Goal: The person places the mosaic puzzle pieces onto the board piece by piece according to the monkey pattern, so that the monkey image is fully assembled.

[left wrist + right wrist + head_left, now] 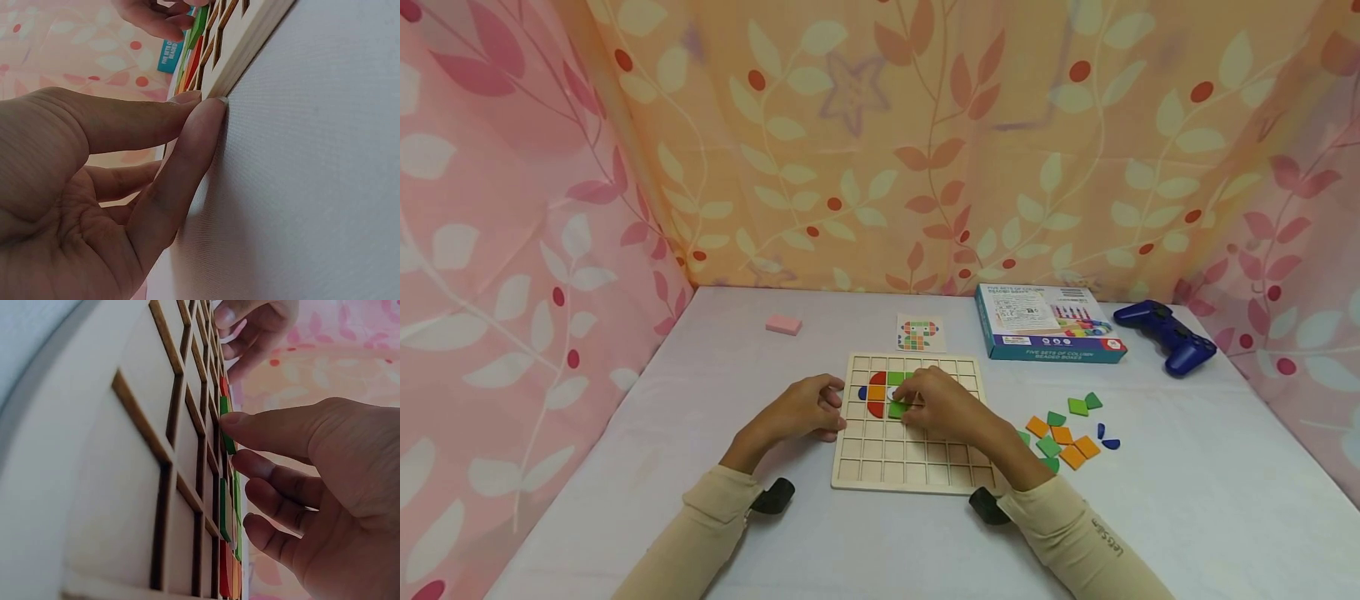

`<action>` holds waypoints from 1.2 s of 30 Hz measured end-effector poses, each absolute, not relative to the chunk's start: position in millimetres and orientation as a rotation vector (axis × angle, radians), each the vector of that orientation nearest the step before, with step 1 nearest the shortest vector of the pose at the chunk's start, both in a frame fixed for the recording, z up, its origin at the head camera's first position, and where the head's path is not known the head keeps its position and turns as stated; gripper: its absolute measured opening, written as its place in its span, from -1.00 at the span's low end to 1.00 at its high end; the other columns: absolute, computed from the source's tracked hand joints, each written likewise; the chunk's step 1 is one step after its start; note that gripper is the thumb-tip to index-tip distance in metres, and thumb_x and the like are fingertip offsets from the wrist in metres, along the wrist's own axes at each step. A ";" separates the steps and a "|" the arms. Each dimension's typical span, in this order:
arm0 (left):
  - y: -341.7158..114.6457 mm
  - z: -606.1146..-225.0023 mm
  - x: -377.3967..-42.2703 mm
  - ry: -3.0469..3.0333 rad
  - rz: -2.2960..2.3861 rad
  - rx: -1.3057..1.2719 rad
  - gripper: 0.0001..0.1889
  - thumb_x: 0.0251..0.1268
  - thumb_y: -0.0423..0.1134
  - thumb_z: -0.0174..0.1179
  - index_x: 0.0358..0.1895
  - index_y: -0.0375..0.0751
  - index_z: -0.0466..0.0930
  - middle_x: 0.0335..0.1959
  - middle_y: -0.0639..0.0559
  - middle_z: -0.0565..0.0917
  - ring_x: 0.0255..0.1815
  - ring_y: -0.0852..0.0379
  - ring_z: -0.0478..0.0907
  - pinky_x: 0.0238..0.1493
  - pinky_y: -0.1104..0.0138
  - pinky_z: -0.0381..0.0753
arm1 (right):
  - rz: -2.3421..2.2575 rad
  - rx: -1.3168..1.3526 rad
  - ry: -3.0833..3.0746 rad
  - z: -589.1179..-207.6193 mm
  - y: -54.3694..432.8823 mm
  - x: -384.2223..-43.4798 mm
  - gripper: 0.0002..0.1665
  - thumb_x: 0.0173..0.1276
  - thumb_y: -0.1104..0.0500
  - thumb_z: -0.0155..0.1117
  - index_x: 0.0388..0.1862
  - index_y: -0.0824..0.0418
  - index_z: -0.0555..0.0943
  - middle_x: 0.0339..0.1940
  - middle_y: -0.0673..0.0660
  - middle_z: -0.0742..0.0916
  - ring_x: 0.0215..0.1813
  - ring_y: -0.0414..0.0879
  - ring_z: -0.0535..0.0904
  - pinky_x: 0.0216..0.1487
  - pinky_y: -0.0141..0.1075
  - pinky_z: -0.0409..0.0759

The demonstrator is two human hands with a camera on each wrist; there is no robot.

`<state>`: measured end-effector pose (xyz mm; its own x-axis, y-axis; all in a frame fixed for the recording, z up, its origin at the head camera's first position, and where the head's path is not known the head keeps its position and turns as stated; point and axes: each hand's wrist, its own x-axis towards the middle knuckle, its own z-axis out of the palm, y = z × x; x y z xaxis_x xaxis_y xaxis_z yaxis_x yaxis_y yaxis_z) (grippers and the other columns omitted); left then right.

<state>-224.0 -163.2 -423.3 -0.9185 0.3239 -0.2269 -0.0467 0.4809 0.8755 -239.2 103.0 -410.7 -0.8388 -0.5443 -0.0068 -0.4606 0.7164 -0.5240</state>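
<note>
A square wooden grid board [872,475] lies on the white table, with red, orange, blue and green tiles in its upper cells. At its left edge my left hand [797,412] pinches the rim between thumb and index finger, plain in the left wrist view. My right hand [947,404] is over the tiles and hides part of the pattern. In the right wrist view, its thumb and index fingertip hold a green tile [226,434] at the board's surface. Another green tile [224,509] and a red piece [225,569] sit farther along the grid.
Loose orange tiles [1072,456], green tiles [1078,407] and blue half-rounds [1111,444] lie right of the board. Behind it are a pattern card [917,335], a boxed set [1048,325], a blue game controller [1165,335] and a pink block [783,325].
</note>
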 end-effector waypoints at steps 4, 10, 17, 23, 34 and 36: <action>-162.6 -422.9 -224.2 2.377 1.405 0.228 -0.34 0.28 -0.49 0.41 0.44 -0.45 0.39 0.02 -0.22 0.57 -0.26 0.08 0.68 -0.21 0.27 0.83 | -0.800 -0.827 2.758 -411.3 103.2 -238.9 -0.70 0.35 0.24 0.55 0.06 0.18 0.81 -0.16 0.01 0.77 0.01 -0.06 0.55 0.15 -0.13 0.63; -161.8 -422.3 -223.9 2.388 1.392 0.206 -0.33 0.27 -0.48 0.42 0.44 -0.43 0.41 0.01 -0.20 0.58 -0.27 0.08 0.67 -0.22 0.28 0.83 | -0.819 -0.846 2.758 -412.5 102.7 -238.9 -0.72 0.35 0.25 0.55 0.04 0.17 0.81 -0.18 -0.01 0.76 0.00 -0.07 0.57 0.14 -0.13 0.65; -161.6 -422.1 -223.0 2.379 1.403 0.195 -0.33 0.27 -0.47 0.44 0.44 -0.43 0.40 0.02 -0.20 0.57 -0.25 0.08 0.66 -0.22 0.30 0.83 | -0.813 -0.848 2.771 -413.2 101.2 -237.4 -0.70 0.34 0.25 0.56 0.04 0.16 0.81 -0.17 -0.01 0.76 -0.01 -0.09 0.58 0.13 -0.15 0.66; -161.5 -422.1 -222.7 2.376 1.408 0.203 -0.32 0.26 -0.48 0.43 0.44 -0.42 0.40 0.01 -0.20 0.57 -0.27 0.08 0.66 -0.21 0.27 0.84 | -0.829 -0.853 2.758 -412.4 101.6 -237.5 -0.68 0.33 0.26 0.56 0.07 0.18 0.80 -0.16 -0.01 0.78 -0.03 -0.11 0.60 0.11 -0.16 0.68; -161.8 -423.0 -223.6 2.388 1.401 0.215 -0.34 0.28 -0.48 0.41 0.44 -0.43 0.40 0.02 -0.21 0.58 -0.26 0.07 0.67 -0.21 0.27 0.83 | -0.925 -0.885 2.663 -412.6 108.8 -242.3 -0.66 0.37 0.25 0.52 0.11 0.18 0.77 -0.13 0.01 0.78 -0.08 -0.13 0.61 0.03 -0.24 0.66; -161.4 -423.3 -223.9 2.385 1.407 0.217 -0.34 0.28 -0.48 0.41 0.44 -0.43 0.41 0.01 -0.20 0.58 -0.26 0.07 0.67 -0.22 0.28 0.83 | -0.940 -0.880 2.644 -411.6 110.6 -242.6 -0.66 0.37 0.24 0.52 0.12 0.19 0.77 -0.13 0.01 0.78 -0.09 -0.14 0.61 0.02 -0.27 0.66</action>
<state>-223.9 -161.4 -423.3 -0.9226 0.3101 -0.2293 -0.0507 0.4920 0.8691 -242.6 110.6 -411.6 -0.8027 -0.5963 0.0098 -0.4686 0.6204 -0.6289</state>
